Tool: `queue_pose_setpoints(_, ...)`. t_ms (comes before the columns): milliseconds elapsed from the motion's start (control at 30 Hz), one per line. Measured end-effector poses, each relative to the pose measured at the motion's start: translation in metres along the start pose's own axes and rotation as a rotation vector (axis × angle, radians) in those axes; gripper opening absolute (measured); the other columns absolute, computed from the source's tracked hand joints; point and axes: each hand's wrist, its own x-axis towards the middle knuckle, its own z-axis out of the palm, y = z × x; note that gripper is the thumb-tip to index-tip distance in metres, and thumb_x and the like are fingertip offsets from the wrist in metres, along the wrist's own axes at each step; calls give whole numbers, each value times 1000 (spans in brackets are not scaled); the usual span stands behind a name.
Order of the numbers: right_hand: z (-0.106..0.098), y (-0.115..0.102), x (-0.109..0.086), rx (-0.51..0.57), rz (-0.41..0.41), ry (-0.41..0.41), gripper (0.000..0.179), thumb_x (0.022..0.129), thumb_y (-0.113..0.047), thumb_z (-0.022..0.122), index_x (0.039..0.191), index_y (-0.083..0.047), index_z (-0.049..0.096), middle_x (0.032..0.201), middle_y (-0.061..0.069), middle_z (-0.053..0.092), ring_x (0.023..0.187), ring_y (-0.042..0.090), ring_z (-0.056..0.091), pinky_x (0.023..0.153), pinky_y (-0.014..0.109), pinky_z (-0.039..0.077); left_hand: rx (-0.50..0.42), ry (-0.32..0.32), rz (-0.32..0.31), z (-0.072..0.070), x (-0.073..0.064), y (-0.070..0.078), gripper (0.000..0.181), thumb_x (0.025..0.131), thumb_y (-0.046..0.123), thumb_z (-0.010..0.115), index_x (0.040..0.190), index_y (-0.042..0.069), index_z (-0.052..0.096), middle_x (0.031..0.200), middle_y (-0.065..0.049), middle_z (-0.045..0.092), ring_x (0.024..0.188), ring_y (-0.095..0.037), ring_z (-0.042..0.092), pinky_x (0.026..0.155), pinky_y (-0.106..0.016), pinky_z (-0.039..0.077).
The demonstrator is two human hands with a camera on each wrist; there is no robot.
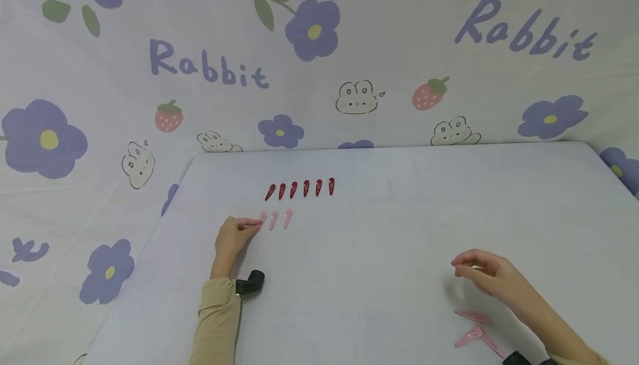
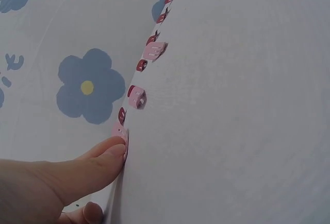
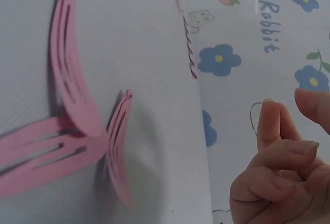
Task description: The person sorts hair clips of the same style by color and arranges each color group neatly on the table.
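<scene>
My left hand (image 1: 237, 239) pinches the leftmost pink hair clip (image 1: 263, 217) between thumb and fingertips, down at the table. In the left wrist view the thumb covers part of that clip (image 2: 120, 131). Just right of it lie two more pink hair clips, one nearer (image 1: 273, 220) and one farther along (image 1: 288, 218). My right hand (image 1: 491, 276) hovers above the table at the right, fingers loosely bent, with nothing in them. Below that hand lie loose pink hair clips (image 1: 472, 315), some overlapping; the right wrist view shows three, one of them a large clip (image 3: 75, 69).
A row of several dark red hair clips (image 1: 306, 188) lies behind the pink ones. The white table (image 1: 369, 276) ends at a back edge against a hanging cloth (image 1: 379, 37) printed with flowers and rabbits. A black wrist camera (image 1: 251, 283) sits on the left forearm.
</scene>
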Motion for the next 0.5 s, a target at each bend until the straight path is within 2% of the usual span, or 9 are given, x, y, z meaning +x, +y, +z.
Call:
queue_pose_setpoints(100, -3, 8, -2, -80, 41, -7, 25, 90, -20, 55, 104, 0, 58, 90, 9, 57, 67, 11, 51, 57, 28, 40, 0, 7, 5, -1, 1, 0, 22, 79, 23, 69, 94, 8, 72, 77, -7, 47, 66, -19, 39, 55, -30, 30)
queue_pose_setpoints(200, -6, 17, -4, -147, 39, -38, 24, 89, -20, 57, 102, -1, 58, 93, 8, 57, 82, 17, 56, 67, 30, 43, -11, 9, 9, -2, 2, -1, 21, 79, 23, 69, 94, 8, 72, 77, -7, 47, 66, -19, 39, 55, -30, 30)
queue_pose_setpoints(300, -9, 26, -5, -169, 10, -59, 20, 88, -17, 58, 100, -1, 59, 90, 6, 58, 81, 14, 55, 67, 29, 43, -18, 9, 6, -1, 1, -2, 21, 79, 22, 70, 93, 8, 72, 76, -7, 46, 66, -19, 39, 55, -30, 30)
queue_pose_setpoints(433, -12, 35, -8, -198, -35, -43, 16, 87, -14, 60, 97, -2, 60, 89, 2, 60, 80, 7, 54, 65, 26, 44, -16, 11, 2, 0, 1, -3, 21, 79, 23, 70, 93, 7, 72, 75, -6, 45, 66, -19, 38, 54, -30, 29)
queue_pose_setpoints(500, -14, 37, -11, -196, -29, -36, 15, 86, -14, 60, 96, -3, 61, 88, 0, 60, 74, 6, 53, 61, 25, 43, -14, 15, 5, -1, 1, -2, 21, 79, 23, 70, 93, 7, 72, 75, -6, 45, 65, -18, 38, 54, -30, 29)
